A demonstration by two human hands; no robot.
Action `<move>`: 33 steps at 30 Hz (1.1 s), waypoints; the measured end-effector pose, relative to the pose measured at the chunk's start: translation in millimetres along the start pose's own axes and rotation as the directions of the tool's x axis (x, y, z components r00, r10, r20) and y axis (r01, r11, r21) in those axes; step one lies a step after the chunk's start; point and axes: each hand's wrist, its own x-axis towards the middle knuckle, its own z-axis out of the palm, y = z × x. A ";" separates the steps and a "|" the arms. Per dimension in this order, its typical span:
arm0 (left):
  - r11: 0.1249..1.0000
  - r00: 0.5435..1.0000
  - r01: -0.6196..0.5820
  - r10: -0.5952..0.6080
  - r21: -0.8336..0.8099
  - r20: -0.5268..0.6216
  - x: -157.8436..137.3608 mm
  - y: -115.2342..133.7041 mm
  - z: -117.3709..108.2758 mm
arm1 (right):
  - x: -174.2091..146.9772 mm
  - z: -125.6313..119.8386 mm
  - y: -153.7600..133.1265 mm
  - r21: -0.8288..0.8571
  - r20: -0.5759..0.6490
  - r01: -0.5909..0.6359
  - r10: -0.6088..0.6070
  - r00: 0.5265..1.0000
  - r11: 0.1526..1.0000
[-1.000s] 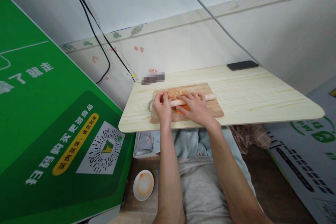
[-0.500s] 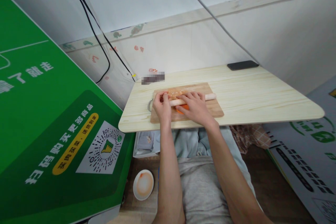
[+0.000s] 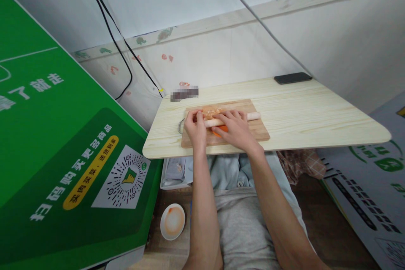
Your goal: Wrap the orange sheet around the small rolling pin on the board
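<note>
A wooden cutting board (image 3: 261, 133) lies near the table's front edge. Across it runs a pale wooden rolling pin (image 3: 254, 116), with my right hand (image 3: 236, 126) laid over its middle and the fingers curved around it. Behind the pin is an orange-brown piece with pale flecks (image 3: 210, 114); its exact kind is unclear. My left hand (image 3: 195, 130) is closed at the left end of this piece, thumb and fingers pinched by a dark reddish spot, close to the pin's left end. Something flat and bright orange (image 3: 220, 130) shows under my right hand, mostly hidden.
A black phone (image 3: 292, 78) rests at the back right of the pale table (image 3: 316, 122). A blurred-out dark item (image 3: 184, 93) is at the back left. Below are a white bowl (image 3: 172, 222) with orange residue and a white box (image 3: 175, 173). A green panel (image 3: 104, 168) stands left.
</note>
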 end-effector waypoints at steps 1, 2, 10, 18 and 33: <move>1.000 1.000 0.000 0.000 0.002 0.001 -0.1 0.1 -0.1 | 0.0 0.3 0.2 -0.002 0.001 0.000 0.000 1.000 1.000; 1.000 1.000 0.000 0.000 0.005 0.003 -0.2 0.2 -0.2 | 0.0 0.6 0.5 0.000 0.001 0.001 -0.001 1.000 1.000; 1.000 1.000 -0.005 0.005 -0.025 -0.003 -0.2 0.4 0.2 | 0.6 2.7 1.5 0.026 -0.011 -0.008 0.009 1.000 1.000; 1.000 1.000 -0.004 0.004 0.000 0.005 1.3 -1.6 -0.7 | 0.9 1.1 0.8 0.030 -0.012 -0.002 0.003 1.000 1.000; 1.000 1.000 0.005 -0.005 0.000 0.003 0.6 -1.4 -0.6 | 1.2 1.1 1.0 0.018 -0.006 -0.010 0.011 1.000 1.000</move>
